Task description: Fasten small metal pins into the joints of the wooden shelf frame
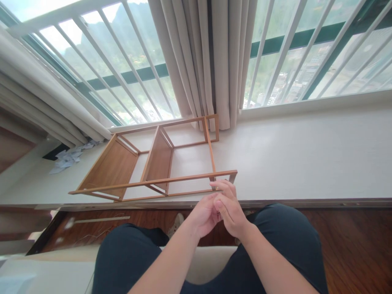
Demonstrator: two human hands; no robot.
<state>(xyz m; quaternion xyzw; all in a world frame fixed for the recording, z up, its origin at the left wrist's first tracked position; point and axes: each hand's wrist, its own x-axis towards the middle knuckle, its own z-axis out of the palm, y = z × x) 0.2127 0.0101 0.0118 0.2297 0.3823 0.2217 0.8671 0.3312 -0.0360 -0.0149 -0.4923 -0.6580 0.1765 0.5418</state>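
Note:
A brown wooden shelf frame lies on its side on the white window ledge, with two panels set between its rails. At its near right corner my two hands are together, touching each other. My left hand is closed, its fingertips tucked under the other hand. Over it, my right hand is bent with the thumb pressed in and some fingers reaching toward the frame's corner joint. Whatever lies between the fingers is hidden. I cannot tell whether the right fingertips touch the wood.
Beige curtains hang behind the frame, between barred windows. Crumpled white paper lies at the ledge's left end. The white ledge runs on to the right. Below are my knees and a dark wooden floor with a pale strip.

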